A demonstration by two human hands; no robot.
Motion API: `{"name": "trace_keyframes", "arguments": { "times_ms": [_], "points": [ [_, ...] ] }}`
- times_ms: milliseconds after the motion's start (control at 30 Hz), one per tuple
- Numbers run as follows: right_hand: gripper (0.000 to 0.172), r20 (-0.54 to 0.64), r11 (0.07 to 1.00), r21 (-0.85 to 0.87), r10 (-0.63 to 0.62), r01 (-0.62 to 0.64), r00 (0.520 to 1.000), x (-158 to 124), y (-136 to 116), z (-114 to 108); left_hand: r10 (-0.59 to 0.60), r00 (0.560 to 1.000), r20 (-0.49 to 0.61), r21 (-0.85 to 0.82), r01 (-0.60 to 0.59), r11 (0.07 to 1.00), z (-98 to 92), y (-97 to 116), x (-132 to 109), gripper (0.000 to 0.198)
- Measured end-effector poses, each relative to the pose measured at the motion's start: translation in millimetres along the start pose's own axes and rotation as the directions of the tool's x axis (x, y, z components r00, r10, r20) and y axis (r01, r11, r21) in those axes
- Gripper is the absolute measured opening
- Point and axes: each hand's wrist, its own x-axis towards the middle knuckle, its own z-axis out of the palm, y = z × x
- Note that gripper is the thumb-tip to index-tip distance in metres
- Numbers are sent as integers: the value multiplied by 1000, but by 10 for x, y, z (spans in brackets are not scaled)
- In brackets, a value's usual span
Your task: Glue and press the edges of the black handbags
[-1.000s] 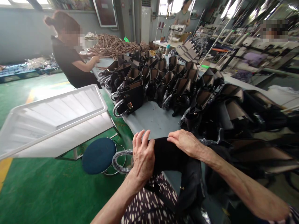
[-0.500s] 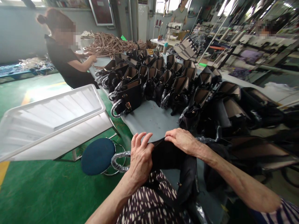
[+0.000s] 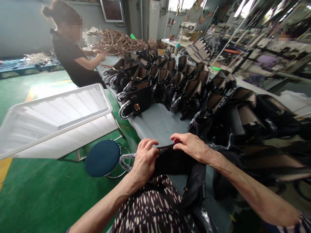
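Note:
A black handbag (image 3: 173, 161) is at the table's near edge, close against my body. My left hand (image 3: 145, 159) grips its upper left rim, with the fingers curled over the edge. At the rim's right part, my right hand (image 3: 193, 147) pinches the top edge between thumb and fingers. A handle (image 3: 126, 161) wrapped in clear plastic sticks out to the left of my left wrist. Black straps hang down on the right side of the bag, and its lower part is hidden.
Several black handbags (image 3: 139, 95) with tan linings stand across the grey table (image 3: 160, 124). To the left are a white plastic tub (image 3: 58, 126) and a blue round stool (image 3: 103, 158). A co-worker (image 3: 73, 61) stands by a pile of brown strips (image 3: 116, 42).
The surroundings have shifted slightly right and up in view. My left fingers have curled lower, and my right fingers have bent a little at the rim. Both hands stay on the handbag.

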Motion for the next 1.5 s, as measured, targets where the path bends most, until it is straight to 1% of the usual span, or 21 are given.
{"name": "trace_keyframes", "arguments": {
  "times_ms": [67, 133, 200, 267, 333, 433, 700, 933, 1100, 1233, 1333, 1433, 1500],
  "points": [
    [22, -16, 993, 79, -83, 84, 996, -11, -14, -9, 7, 999, -35, 37, -5, 999, 36, -18, -10, 17],
    [19, -16, 976, 107, -187, 188, 982, -26, -25, -20, 26, 998, -61, 69, -22, 997, 69, -29, -19, 19],
    [20, 5, 961, 86, -263, 261, 965, -38, -28, -27, 39, 996, -77, 88, -33, 996, 90, -38, -21, 20],
    [24, 25, 956, 47, -290, 289, 957, -41, -20, -28, 42, 996, -80, 91, -35, 995, 97, -49, -17, 19],
    [26, 20, 959, 8, -282, 282, 959, -34, -11, -20, 37, 996, -78, 85, -30, 996, 97, -60, -10, 16],
    [22, 16, 964, -46, -262, 263, 965, -12, -9, -4, 26, 997, -72, 84, -20, 996, 99, -69, -2, 13],
    [15, 5, 959, -125, -257, 256, 966, 22, -41, 33, -22, 997, -77, 139, 33, 990, 147, -69, -1, 14],
    [19, 37, 953, -151, -258, 261, 965, 21, -76, -4, -39, 997, -60, 128, 46, 991, 128, -43, 20, 18],
    [20, 72, 916, -291, -268, 277, 961, 22, -97, 4, -58, 998, -14, 72, 59, 996, 98, -50, 46, 18],
    [21, 70, 880, -389, -266, 272, 962, 32, -119, 24, -56, 998, 23, 37, 55, 998, 98, -79, 53, 15],
    [21, 89, 883, -376, -268, 281, 959, 35, -128, 24, -57, 998, 23, 21, 57, 998, 108, -113, 54, 13],
    [21, 102, 906, -293, -288, 305, 952, 35, -110, 33, -44, 999, 11, 26, 44, 999, 114, -146, 57, 12],
    [21, 97, 911, -258, -307, 321, 947, 36, -86, 50, -14, 1000, 24, 41, 13, 999, 117, -161, 55, 11]
  ]
}}
